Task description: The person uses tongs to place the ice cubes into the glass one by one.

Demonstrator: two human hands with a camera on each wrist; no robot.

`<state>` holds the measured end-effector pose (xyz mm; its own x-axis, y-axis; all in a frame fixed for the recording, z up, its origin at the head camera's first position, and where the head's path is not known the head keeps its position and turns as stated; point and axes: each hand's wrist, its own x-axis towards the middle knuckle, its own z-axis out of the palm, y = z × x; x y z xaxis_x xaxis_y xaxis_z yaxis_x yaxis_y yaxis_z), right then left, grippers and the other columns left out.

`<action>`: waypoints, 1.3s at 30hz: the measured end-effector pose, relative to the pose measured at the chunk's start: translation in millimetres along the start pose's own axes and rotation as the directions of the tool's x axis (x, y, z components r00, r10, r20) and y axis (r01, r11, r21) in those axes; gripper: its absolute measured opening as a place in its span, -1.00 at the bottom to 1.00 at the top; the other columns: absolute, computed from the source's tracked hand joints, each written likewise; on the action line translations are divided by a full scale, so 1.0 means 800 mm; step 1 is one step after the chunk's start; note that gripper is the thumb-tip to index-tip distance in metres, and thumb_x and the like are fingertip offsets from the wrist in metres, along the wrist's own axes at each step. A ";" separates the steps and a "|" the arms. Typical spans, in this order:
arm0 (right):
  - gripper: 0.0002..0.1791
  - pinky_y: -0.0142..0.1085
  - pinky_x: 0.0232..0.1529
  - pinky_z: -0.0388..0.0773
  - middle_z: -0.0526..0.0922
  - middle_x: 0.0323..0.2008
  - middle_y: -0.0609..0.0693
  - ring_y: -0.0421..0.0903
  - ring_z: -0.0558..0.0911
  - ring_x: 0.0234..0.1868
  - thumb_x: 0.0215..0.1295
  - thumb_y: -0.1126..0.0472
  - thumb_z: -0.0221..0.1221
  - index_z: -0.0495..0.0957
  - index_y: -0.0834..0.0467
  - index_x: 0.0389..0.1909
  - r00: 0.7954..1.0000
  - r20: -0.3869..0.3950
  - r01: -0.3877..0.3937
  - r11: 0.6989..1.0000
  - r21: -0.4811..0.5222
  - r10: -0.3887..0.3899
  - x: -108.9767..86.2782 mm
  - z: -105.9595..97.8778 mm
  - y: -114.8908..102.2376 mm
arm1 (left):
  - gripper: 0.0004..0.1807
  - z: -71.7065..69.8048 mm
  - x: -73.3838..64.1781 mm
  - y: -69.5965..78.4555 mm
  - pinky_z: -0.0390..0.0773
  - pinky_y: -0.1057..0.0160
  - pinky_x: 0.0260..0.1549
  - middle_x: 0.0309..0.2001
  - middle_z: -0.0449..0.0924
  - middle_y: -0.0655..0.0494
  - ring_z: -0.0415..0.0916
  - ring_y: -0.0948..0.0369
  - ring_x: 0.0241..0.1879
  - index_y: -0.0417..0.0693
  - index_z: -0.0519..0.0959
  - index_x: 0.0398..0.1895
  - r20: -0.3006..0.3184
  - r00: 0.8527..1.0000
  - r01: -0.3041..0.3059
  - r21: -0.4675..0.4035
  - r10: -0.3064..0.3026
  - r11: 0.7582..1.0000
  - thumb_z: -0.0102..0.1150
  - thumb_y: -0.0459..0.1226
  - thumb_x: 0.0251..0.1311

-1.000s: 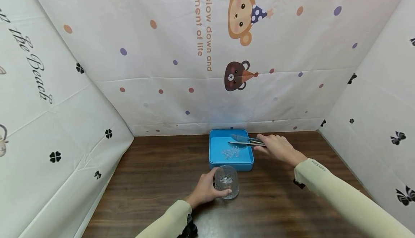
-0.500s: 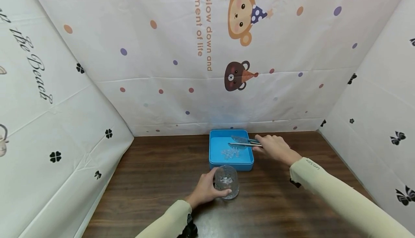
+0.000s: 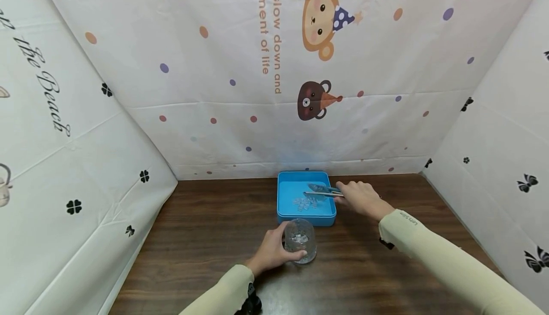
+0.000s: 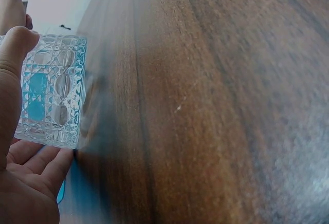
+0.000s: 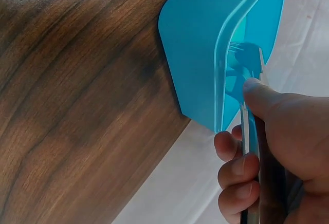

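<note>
My left hand (image 3: 271,248) holds a clear, patterned glass (image 3: 301,241) upright on the table, thumb on the near side and fingers round the far side. Small clear pieces show inside it. My right hand (image 3: 359,197) grips a pair of metal tongs (image 3: 323,191), thumb on one arm and fingers curled round the other. The tongs' tips reach over the inside of a blue box (image 3: 306,220), a little apart, with nothing seen between them. On the box floor, just nearer than the tips, lies a cluster of small clear pieces (image 3: 304,204). The right wrist view partly hides the tips.
The box stands at the back of the dark wooden table (image 3: 214,229), close to the printed white cloth (image 3: 240,134) behind. The glass is just in front of the box. Cloth walls also rise at the left and right.
My right hand has moved a little left, and the tongs' tips have come slightly nearer to the clear pieces, with a narrower gap. My left hand and the glass have stayed put.
</note>
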<state>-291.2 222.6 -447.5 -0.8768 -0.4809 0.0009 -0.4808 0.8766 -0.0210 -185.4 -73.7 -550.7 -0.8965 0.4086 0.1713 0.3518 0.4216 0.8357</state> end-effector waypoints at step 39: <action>-0.75 -0.33 -0.62 0.33 0.42 -0.57 -0.08 -0.15 0.39 -0.62 0.47 0.11 0.25 0.61 0.24 -0.08 0.999 -0.009 0.045 0.996 0.072 -0.044 -0.007 0.004 0.000 | -0.15 0.002 0.000 -0.001 0.62 0.25 0.01 0.16 0.62 0.09 0.61 0.27 0.07 0.01 0.40 0.39 -0.011 1.000 -0.016 0.002 0.016 1.000 0.52 0.10 0.09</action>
<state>-286.4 225.3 -450.5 -0.8547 -0.5191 0.0107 -0.5177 0.8505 -0.0930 -185.4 -72.6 -552.3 -0.8935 0.4066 0.1904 0.3667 0.4162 0.8321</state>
